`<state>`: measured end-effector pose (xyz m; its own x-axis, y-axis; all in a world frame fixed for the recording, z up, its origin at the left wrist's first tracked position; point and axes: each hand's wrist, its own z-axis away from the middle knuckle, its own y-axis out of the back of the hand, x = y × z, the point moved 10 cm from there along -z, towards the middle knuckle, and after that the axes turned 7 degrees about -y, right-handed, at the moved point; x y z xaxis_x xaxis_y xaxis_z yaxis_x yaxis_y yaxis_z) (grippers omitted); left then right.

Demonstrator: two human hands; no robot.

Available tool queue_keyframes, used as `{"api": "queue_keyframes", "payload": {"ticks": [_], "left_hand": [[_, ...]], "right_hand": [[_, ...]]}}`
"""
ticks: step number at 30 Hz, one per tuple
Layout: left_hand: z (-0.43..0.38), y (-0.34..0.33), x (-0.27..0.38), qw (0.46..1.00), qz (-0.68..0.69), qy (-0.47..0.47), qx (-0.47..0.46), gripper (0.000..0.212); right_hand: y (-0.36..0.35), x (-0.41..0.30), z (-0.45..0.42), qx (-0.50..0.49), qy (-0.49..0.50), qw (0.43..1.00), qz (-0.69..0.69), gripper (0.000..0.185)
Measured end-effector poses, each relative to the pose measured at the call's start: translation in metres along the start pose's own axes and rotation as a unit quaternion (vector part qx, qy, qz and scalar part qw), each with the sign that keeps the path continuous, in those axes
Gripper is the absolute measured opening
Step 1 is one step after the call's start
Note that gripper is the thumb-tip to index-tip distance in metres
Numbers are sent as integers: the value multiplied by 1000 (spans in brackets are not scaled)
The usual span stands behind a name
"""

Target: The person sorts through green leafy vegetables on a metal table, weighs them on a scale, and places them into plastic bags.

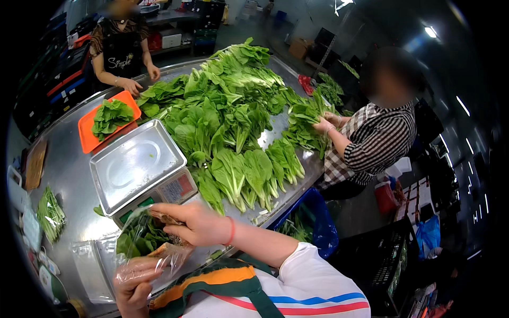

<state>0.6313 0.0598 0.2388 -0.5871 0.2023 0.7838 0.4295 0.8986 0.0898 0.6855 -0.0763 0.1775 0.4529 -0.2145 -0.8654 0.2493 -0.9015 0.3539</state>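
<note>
A clear plastic bag [175,254] with dark green leaves [139,238] inside is held between my two hands, just in front of the scale. My right hand [199,223] pinches its upper edge between thumb and fingers. Lower down, my left hand [137,278] grips the bag's near side, the film stretched across its fingers. Beyond them, a digital scale [177,189] carries a bare steel pan [137,167]. Loose leafy greens [234,175] lie in rows to the right of the scale. Flat clear bags [93,272] rest on the steel table [71,167] left of my left hand.
A heap of greens [226,91] covers the table's far part. One co-worker [123,51] stands behind an orange tray [89,129] of leaves; another [370,139] holds greens at the right. A filled bag [51,214] lies left. A blue bag [322,226] hangs beside the table edge.
</note>
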Motion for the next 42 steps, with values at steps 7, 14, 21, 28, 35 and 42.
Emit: {"api": "queue_keyframes", "payload": {"ticks": [7, 14, 21, 28, 35, 42], "left_hand": [[36, 13, -93, 921, 252, 258, 147, 32], [68, 29, -136, 861, 262, 396, 180, 34], [69, 42, -144, 871, 269, 359, 198, 36], [47, 37, -143, 898, 246, 330, 156, 33], [18, 54, -80, 958, 191, 174, 122, 31], [56, 75, -164, 833, 197, 452, 249, 30]], "right_hand": [[30, -41, -32, 43, -50, 988, 138, 29], [26, -29, -53, 11, -46, 981, 188, 34], [220, -33, 52, 559, 48, 803, 202, 22], [111, -6, -9, 178, 34, 939, 293, 54], [42, -46, -44, 0, 170, 925, 339, 13], [9, 14, -79, -76, 106, 907, 400, 10]]}}
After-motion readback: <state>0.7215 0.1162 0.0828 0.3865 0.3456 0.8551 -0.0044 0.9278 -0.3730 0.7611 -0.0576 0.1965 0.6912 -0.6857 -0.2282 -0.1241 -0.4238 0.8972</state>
